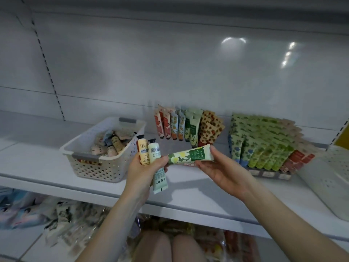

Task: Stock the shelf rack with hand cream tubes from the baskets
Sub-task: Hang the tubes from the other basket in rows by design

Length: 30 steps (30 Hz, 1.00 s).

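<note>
While the left hand [142,172] grips two tubes [144,152], the right hand [223,173] pinches a green tube [190,155].

Blurred plastic-wrapped packets [62,218] low at left, reddish packets [234,242] bottom centre, yellow panel [343,136] far right edge

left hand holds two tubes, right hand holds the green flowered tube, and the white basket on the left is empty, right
Not quite. The head view shows the white basket is not empty: loose tubes lie in it. The rest stands: the left hand holds two tubes and the right hand holds the green flowered tube.
</note>
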Tool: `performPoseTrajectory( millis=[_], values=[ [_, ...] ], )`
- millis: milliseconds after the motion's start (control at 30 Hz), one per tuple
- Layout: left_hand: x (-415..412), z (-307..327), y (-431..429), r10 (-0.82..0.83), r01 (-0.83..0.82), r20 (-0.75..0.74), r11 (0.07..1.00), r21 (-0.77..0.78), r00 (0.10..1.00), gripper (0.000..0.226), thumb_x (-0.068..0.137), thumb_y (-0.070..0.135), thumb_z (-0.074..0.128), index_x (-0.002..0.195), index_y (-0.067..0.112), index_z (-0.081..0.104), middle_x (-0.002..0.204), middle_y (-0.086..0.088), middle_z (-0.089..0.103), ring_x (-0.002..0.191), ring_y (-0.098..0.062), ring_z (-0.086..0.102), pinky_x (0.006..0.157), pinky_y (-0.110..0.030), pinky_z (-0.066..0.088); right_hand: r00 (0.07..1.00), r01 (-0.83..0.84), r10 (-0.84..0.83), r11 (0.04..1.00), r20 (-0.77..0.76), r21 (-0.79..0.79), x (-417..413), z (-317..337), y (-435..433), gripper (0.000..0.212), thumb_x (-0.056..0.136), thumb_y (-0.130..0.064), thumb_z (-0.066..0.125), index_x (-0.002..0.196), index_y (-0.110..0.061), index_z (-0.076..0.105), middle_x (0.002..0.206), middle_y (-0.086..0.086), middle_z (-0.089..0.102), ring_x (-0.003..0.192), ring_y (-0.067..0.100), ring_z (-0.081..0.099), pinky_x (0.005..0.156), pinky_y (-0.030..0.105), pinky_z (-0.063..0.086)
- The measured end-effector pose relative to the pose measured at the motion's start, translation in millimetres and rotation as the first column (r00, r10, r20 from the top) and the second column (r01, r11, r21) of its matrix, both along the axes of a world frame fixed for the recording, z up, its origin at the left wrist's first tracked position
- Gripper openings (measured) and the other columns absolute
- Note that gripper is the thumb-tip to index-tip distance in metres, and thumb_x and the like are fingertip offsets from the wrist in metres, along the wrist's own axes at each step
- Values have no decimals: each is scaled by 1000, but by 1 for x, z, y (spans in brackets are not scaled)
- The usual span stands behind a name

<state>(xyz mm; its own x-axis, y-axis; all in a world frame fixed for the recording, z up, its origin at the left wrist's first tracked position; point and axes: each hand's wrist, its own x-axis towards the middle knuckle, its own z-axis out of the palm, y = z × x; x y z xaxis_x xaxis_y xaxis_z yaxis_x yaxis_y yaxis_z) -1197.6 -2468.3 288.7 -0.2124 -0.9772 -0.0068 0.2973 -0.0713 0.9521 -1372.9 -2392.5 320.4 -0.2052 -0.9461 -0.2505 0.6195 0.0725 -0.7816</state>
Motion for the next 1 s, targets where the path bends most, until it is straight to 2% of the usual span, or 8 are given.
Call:
performPoseTrajectory(
  millis=[133, 200, 267, 367, 500, 667, 767, 1000],
  values=[
    [-8, -9, -2, -24, 27, 84, 999, -39, 996, 23, 76, 8, 72, 96, 9, 60, 88, -10, 69, 75, -19, 68, 62, -26, 54, 858, 77, -98, 995, -505, -64, -10, 4, -4, 14, 89, -5, 56, 96, 4, 63, 73, 11, 70, 63, 11, 68, 61, 16, 56],
    [-8, -12, -4, -29, 35, 111, 998, -51, 993, 22, 77, 10, 72, 93, 13, 59, 87, -7, 68, 72, -16, 69, 60, -23, 53, 637, 132, -192, 981, -746, -140, -16, 17, -13, 13, 90, -8, 57, 92, 3, 65, 73, 12, 68, 60, 11, 66, 61, 18, 56],
    [-7, -15, -7, -15, 20, 124, 999, -39, 992, 21, 78, 12, 72, 92, 18, 57, 86, -3, 68, 68, -12, 69, 60, -23, 52, 327, 149, -242, 968, -913, -203, -21, 32, -29, 22, 92, -12, 54, 77, 1, 65, 70, 13, 68, 58, 9, 64, 61, 20, 53],
    [-5, -17, -12, -9, 12, 132, 1000, -16, 991, 22, 79, 16, 71, 96, 18, 57, 90, -3, 68, 71, -11, 69, 63, -25, 50, -7, 85, -147, 986, -989, -147, -23, 47, -65, 36, 95, -12, 45, 59, -6, 48, 72, 16, 67, 63, 18, 65, 53, 13, 43],
    [-3, -18, -20, -11, 9, 115, 1000, 15, 993, 28, 81, 18, 69, 106, 17, 56, 97, -3, 68, 77, -11, 69, 61, -26, 48, -173, 84, -40, 995, -984, -56, -25, 46, -120, 29, 95, -10, 43, 66, -6, 45, 82, 25, 64, 85, 39, 66, 61, 33, 47],
    [1, -22, -28, 8, -12, 125, 999, 34, 992, 32, 82, 19, 68, 112, 16, 55, 99, -2, 68, 84, -13, 69, 65, -30, 49, -357, 150, 31, 988, -934, -24, -29, 36, -148, 35, 94, -15, 42, 60, -18, 36, 92, 23, 65, 88, 38, 63, 66, 34, 46],
    [3, -25, -30, 7, -11, 123, 999, 32, 992, 32, 82, 18, 68, 112, 14, 56, 96, -2, 69, 83, -14, 69, 66, -30, 50, -377, 177, 40, 984, -925, -30, -31, 27, -153, 35, 93, -15, 43, 59, -20, 35, 92, 22, 64, 86, 38, 62, 56, 30, 42],
    [4, -31, -31, -7, 3, 130, 999, 33, 991, 28, 83, 17, 67, 109, 15, 56, 95, -2, 68, 81, -12, 69, 65, -30, 50, -390, 185, 5, 980, -921, -73, -38, 27, -149, 37, 93, -14, 43, 58, -21, 33, 93, 24, 63, 88, 39, 61, 73, 36, 47]
  ],
)
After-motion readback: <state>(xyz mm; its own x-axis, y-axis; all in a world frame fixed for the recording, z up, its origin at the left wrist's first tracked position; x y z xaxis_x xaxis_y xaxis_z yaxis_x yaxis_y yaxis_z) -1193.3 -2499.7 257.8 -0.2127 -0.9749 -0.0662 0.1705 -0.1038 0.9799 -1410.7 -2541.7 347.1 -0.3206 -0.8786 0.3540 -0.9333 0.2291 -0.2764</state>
